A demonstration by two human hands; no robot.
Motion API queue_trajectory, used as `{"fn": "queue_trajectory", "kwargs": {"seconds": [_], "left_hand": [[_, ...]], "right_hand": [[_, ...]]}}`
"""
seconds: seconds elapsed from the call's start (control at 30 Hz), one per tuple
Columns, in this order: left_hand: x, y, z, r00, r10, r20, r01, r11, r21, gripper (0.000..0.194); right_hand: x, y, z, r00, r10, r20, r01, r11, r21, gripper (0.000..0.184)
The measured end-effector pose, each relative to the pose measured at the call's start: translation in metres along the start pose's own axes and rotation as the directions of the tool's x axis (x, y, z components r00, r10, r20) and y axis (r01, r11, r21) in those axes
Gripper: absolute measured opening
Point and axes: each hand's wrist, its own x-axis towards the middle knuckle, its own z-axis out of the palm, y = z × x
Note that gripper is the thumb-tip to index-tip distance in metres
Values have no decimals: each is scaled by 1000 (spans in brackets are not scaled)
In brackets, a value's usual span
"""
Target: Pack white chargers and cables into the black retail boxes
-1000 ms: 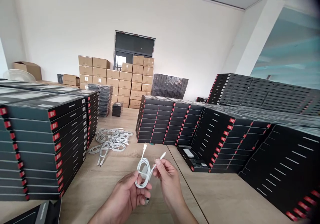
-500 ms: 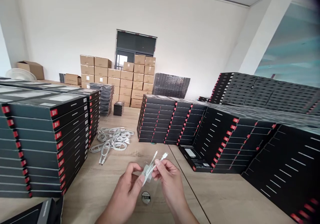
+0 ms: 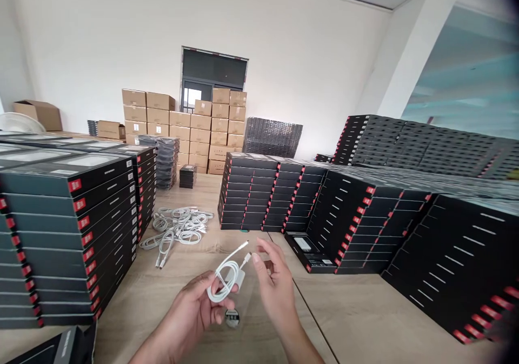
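My left hand (image 3: 198, 302) grips a coiled white charging cable (image 3: 219, 296), its loop lying across the fingers. Two connector ends stick up from the coil to the upper right. A small pale flat piece (image 3: 240, 280), whose kind I cannot make out, shows behind the coil in the same hand. Close to one connector, my right hand (image 3: 275, 280) has its thumb and fingers apart and holds nothing that I can see. On the table below the coil lies a small round dark-and-clear disc (image 3: 232, 318), partly covered by the left fingers.
A heap of white cables (image 3: 178, 226) lies on the table (image 3: 162, 288). Stacked black boxes (image 3: 109, 234) stand at left, with more stacks (image 3: 365, 223) at right. One open black box (image 3: 310, 256) holds a white item. Cardboard cartons (image 3: 190, 131) are piled behind.
The coil has turned so its loop faces me in my left hand. My right thumb and fingers have come off the cable's connector and spread apart. The view has shifted slightly right.
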Motion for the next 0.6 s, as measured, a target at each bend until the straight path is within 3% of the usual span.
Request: {"fn": "queue_trajectory", "kwargs": {"seconds": [0.13, 0.23, 0.33, 0.47, 0.6], "left_hand": [[0, -3, -1, 1000, -11, 25, 11, 1000, 4, 30], [0, -3, 0, 1000, -12, -2, 12, 1000, 18, 31], [0, -3, 2, 999, 39, -19, -38, 996, 81, 36], [2, -4, 2, 994, 102, -38, -95, 982, 161, 42], [4, -4, -3, 993, 113, -39, -98, 955, 282, 41]], "right_hand": [[0, 4, -1, 968, -200, 153, 228, 953, -198, 33], [1, 8, -2, 908, -330, 257, 401, 863, -308, 27], [2, 7, -4, 863, -414, 290, 504, 751, -427, 21], [0, -5, -5, 868, -391, 307, 497, 676, -545, 22], [-6, -16, -2, 899, -238, 368, 400, 790, -465, 21]]}}
